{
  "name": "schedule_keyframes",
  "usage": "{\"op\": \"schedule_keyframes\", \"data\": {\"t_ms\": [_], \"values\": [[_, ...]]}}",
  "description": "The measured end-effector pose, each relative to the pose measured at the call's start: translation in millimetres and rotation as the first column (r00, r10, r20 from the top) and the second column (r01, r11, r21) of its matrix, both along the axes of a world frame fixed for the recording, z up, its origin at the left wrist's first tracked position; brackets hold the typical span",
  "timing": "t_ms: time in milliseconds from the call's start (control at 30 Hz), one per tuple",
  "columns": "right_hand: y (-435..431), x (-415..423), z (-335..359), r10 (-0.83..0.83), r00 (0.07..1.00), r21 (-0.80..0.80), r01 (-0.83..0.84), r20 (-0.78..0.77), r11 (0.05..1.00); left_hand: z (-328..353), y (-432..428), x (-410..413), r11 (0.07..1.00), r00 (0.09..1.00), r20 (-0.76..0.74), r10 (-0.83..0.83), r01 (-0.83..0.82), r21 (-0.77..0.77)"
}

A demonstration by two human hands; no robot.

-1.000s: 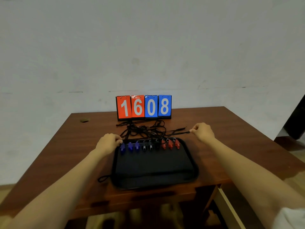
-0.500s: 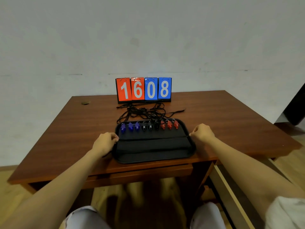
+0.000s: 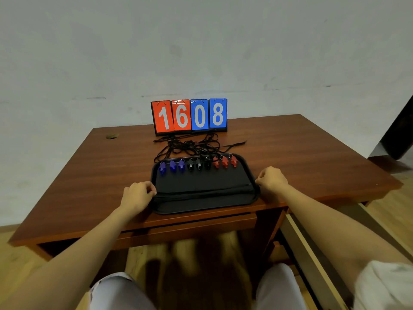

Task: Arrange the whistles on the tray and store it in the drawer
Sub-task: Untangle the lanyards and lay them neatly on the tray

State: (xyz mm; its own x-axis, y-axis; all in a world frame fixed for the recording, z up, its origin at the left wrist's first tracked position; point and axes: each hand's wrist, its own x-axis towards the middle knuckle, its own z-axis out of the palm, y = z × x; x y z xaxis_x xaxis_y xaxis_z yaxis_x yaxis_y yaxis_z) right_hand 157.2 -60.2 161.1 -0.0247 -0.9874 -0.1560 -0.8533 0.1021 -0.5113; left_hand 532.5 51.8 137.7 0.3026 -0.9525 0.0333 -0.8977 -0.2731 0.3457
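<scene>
Only the head cam here. The black tray sits right at the near edge of the wooden table. There's a neat row along its far rim: blue whistles on the left, black whistles in the middle, red whistles on the right, three of each. Their cords spill off into a tangled heap on the table just behind the tray, in front of a flip scoreboard reading 1608. The left hand has its fingers curled onto the tray's left rim, and the right hand grips the right rim the same way. The drawer front is directly under the tray.
</scene>
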Motion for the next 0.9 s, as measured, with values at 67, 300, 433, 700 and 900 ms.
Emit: {"op": "schedule_keyframes", "data": {"t_ms": [67,300,433,700,900], "values": [[-1,0,-2,0.013,1.0,-0.009,-0.013,0.003,1.0,0,0,1,1.0,0.999,0.052,0.009,-0.009,-0.003],[2,-1,-4,0.11,0.965,-0.072,-0.131,-0.238,0.989,2,-1,-1,0.999,0.984,0.174,-0.042,0.037,0.036],[3,-1,-4,0.115,0.945,-0.086,-0.148,-0.307,0.985,0,-1,-3,0.997,0.971,0.231,-0.065,0.055,0.048],[3,8,0,0.294,0.925,-0.177,-0.339,-0.239,0.924,-1,-1,-13,0.994,0.943,0.315,-0.109,0.096,0.059],[9,11,0,0.466,0.757,0.031,-0.51,-0.458,0.86,-3,2,-15,0.978,0.942,0.265,-0.207,0.193,0.079]]}}
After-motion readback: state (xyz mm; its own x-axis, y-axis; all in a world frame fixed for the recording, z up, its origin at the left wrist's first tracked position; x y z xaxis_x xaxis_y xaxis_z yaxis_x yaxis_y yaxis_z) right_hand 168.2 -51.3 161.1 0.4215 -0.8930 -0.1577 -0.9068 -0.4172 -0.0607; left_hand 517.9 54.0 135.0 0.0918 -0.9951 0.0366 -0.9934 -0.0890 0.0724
